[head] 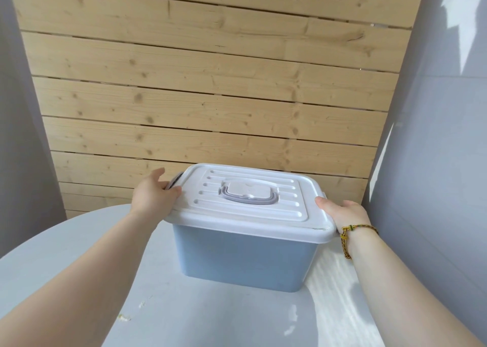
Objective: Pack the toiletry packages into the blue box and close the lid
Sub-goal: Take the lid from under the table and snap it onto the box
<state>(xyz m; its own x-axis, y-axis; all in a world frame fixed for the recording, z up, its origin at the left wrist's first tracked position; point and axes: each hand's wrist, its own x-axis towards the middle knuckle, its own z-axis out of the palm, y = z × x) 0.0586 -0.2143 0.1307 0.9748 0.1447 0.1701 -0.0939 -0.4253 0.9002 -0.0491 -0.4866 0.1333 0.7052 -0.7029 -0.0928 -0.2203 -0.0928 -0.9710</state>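
**Lid on the box, latches left to check**

The blue box [245, 257] stands on the white table [184, 315], just below the centre of the frame, and its white lid [237, 221] sits across the whole top. It looks level and seated along the near edge.

Your left hand [154, 195] grips the lid's left end: the thumb lies on the corner and the fingers curl over the grey side latch [176, 180]. Your right hand [345, 213], the one with the braided bracelet [353, 230], grasps the lid's right end, thumb on top and fingers dropped over the side, where they are hidden. The grey carry handle [247, 201] lies flat in the middle of the lid, untouched.

No toiletry packages show on the table. The box's walls do not let you see inside, so whether the packages are in there cannot be told; with none left out, packing is probably done.

The task looks close to its end. What seems left is to press both ends down and snap the side latches. The left latch appears tilted out from the box, so likely unfastened; the right one is hidden behind your hand.
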